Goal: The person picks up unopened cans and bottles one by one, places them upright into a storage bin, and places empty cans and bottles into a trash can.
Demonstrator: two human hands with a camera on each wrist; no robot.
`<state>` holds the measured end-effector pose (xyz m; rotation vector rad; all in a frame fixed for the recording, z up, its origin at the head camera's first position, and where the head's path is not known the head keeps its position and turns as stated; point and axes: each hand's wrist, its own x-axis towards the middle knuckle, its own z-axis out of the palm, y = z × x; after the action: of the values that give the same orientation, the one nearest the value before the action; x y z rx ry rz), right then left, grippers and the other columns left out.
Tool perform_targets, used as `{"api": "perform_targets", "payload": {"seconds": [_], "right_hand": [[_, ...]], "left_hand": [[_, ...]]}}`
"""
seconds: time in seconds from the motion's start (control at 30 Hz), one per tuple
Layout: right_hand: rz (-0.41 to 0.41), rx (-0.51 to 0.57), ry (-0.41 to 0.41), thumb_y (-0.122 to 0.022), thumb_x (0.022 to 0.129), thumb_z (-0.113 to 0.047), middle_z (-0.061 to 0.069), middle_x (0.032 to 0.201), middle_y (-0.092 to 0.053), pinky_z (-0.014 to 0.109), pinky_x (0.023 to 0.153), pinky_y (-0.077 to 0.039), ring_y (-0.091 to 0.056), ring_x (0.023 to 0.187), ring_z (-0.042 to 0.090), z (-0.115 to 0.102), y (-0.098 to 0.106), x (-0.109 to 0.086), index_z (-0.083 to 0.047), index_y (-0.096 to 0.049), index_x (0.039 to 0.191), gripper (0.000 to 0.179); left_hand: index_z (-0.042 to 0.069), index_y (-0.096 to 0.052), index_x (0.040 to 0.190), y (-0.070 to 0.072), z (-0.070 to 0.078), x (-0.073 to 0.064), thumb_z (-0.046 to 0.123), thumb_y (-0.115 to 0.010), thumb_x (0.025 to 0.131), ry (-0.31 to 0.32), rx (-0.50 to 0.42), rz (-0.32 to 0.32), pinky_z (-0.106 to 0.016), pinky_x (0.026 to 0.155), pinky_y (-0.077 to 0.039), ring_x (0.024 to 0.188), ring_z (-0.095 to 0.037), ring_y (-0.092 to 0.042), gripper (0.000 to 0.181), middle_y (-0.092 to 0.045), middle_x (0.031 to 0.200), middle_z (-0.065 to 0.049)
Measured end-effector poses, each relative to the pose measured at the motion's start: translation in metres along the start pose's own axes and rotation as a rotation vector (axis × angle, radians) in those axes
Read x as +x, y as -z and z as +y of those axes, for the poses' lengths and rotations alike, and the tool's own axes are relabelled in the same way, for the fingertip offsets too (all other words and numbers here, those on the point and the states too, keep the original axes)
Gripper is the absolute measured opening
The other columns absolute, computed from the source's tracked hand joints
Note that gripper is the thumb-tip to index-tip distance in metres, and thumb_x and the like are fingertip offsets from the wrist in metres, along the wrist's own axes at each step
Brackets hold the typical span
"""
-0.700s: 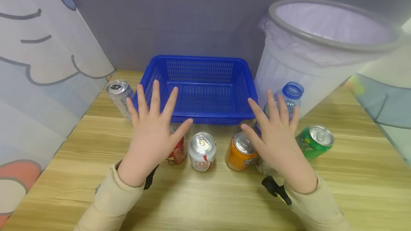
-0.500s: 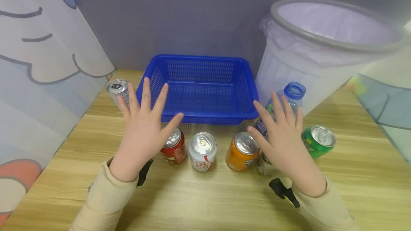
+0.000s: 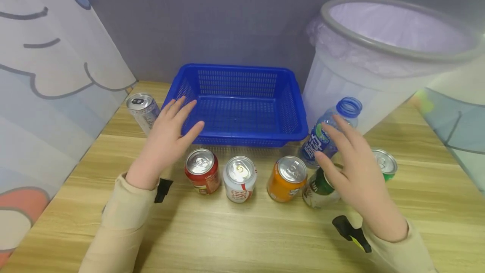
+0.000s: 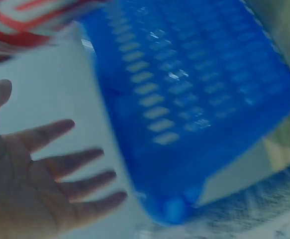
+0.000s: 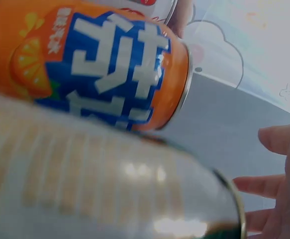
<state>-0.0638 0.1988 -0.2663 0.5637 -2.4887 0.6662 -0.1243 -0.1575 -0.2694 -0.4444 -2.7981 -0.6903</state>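
Observation:
My left hand [image 3: 161, 146] hovers with fingers extended between the silver can [image 3: 145, 115] and the red can [image 3: 202, 172], by the near left corner of the blue basket [image 3: 242, 141]. It holds nothing; the left wrist view shows its bare palm [image 4: 20, 199]. My right hand [image 3: 358, 176] hangs over the right side, fingers loosely bent and holding nothing. Beneath and around it are the green-and-white can [image 3: 318, 191], a blue plastic bottle [image 3: 316, 142] without a cap, and a partly hidden green can [image 3: 385, 162]. Between the hands stand a white can [image 3: 239, 180] and an orange can [image 3: 286, 182].
A large white bin [image 3: 333, 79] lined with a pale bag rises at the back right, behind the bottle. The basket rests against a grey partition [image 3: 227, 20]. Everything stands on a wooden table [image 3: 235, 239], with a patterned wall [image 3: 57, 75] on the left.
My left hand has shifted left and turned, its spread fingers drawing closer together. My right hand has moved right and downward, its fingers bending slightly, uncovering the bottle. The cans and basket stay put.

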Motion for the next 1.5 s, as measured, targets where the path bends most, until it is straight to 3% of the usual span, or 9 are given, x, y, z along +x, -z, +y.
{"api": "perform_targets", "payload": {"seconds": [0.13, 0.27, 0.4, 0.5, 0.63, 0.87, 1.13, 1.3, 1.5], "right_hand": [[0.016, 0.045, -0.02, -0.058, 0.093, -0.025, 0.02, 0.138, -0.049, 0.042, 0.11, -0.03, -0.044, 0.127, 0.04, 0.006, 0.003, -0.005, -0.004, -0.052, 0.132, 0.045], [0.053, 0.098, -0.033, -0.059, 0.091, -0.013, 0.018, 0.127, -0.059, 0.013, 0.106, -0.026, -0.048, 0.126, 0.005, 0.016, 0.006, -0.008, -0.003, -0.055, 0.129, 0.039], [0.107, 0.147, -0.056, -0.058, 0.09, -0.006, -0.012, 0.118, -0.065, 0.006, 0.096, -0.029, -0.045, 0.11, -0.02, 0.025, 0.008, -0.007, -0.005, -0.059, 0.125, 0.035], [0.143, 0.179, -0.05, -0.058, 0.088, -0.002, -0.035, 0.111, -0.055, 0.006, 0.094, -0.032, -0.049, 0.105, -0.019, 0.031, 0.009, -0.005, -0.003, -0.061, 0.121, 0.033], [0.183, 0.185, -0.053, -0.06, 0.087, -0.001, -0.04, 0.108, -0.054, 0.006, 0.093, -0.034, -0.051, 0.101, -0.019, 0.036, 0.011, -0.005, 0.001, -0.064, 0.115, 0.028], [0.24, 0.236, -0.136, -0.058, 0.087, 0.003, -0.031, 0.102, -0.062, 0.004, 0.083, -0.038, -0.056, 0.094, -0.015, 0.051, 0.013, -0.012, 0.003, -0.068, 0.104, 0.02], [0.395, 0.271, -0.37, -0.056, 0.089, 0.0, -0.027, 0.089, -0.065, 0.007, 0.074, -0.039, -0.06, 0.083, -0.01, 0.075, 0.018, -0.026, -0.015, -0.072, 0.098, 0.024], [0.392, 0.31, -0.497, -0.054, 0.092, -0.003, -0.024, 0.088, -0.066, 0.009, 0.073, -0.041, -0.061, 0.081, -0.006, 0.087, 0.02, -0.027, -0.005, -0.07, 0.101, 0.019], [0.351, 0.538, -0.521, -0.05, 0.094, -0.001, -0.012, 0.091, -0.07, 0.011, 0.082, -0.042, -0.064, 0.085, 0.001, 0.105, 0.024, -0.028, 0.005, -0.066, 0.106, 0.021]], "left_hand": [[0.002, -0.049, 0.135, -0.007, -0.012, 0.006, 0.037, -0.045, 0.098, -0.01, -0.002, 0.001, -0.053, 0.109, -0.027, 0.132, -0.04, -0.039, 0.051, -0.048, 0.139, -0.022], [0.003, -0.055, 0.13, -0.013, -0.02, 0.01, 0.041, -0.042, 0.099, 0.035, -0.024, -0.04, -0.051, 0.105, -0.034, 0.125, -0.038, -0.049, 0.051, -0.056, 0.132, -0.018], [0.002, -0.06, 0.123, -0.017, -0.026, 0.012, 0.04, -0.042, 0.099, 0.053, -0.016, -0.026, -0.051, 0.1, -0.038, 0.12, -0.038, -0.054, 0.049, -0.061, 0.125, -0.018], [0.001, -0.064, 0.117, -0.02, -0.03, 0.013, 0.036, -0.044, 0.099, 0.042, 0.012, 0.007, -0.052, 0.096, -0.041, 0.113, -0.039, -0.058, 0.044, -0.065, 0.118, -0.019], [0.002, -0.067, 0.111, -0.025, -0.034, 0.014, 0.033, -0.046, 0.098, 0.01, 0.07, 0.039, -0.052, 0.09, -0.043, 0.103, -0.039, -0.063, 0.04, -0.069, 0.109, -0.018], [0.003, -0.07, 0.106, -0.032, -0.035, 0.015, 0.034, -0.047, 0.097, -0.037, 0.179, 0.066, -0.049, 0.079, -0.043, 0.095, -0.037, -0.066, 0.039, -0.071, 0.102, -0.015], [0.002, -0.072, 0.099, -0.035, -0.035, 0.014, 0.038, -0.044, 0.098, -0.041, 0.25, 0.047, -0.043, 0.071, -0.039, 0.083, -0.035, -0.065, 0.045, -0.072, 0.092, -0.016], [0.002, -0.073, 0.092, -0.034, -0.034, 0.013, 0.038, -0.045, 0.097, -0.03, 0.262, 0.029, -0.042, 0.068, -0.038, 0.078, -0.034, -0.064, 0.046, -0.072, 0.084, -0.016], [0.003, -0.074, 0.087, -0.033, -0.032, 0.013, 0.038, -0.043, 0.098, -0.024, 0.276, 0.027, -0.042, 0.068, -0.038, 0.075, -0.033, -0.063, 0.048, -0.071, 0.079, -0.015]]}}
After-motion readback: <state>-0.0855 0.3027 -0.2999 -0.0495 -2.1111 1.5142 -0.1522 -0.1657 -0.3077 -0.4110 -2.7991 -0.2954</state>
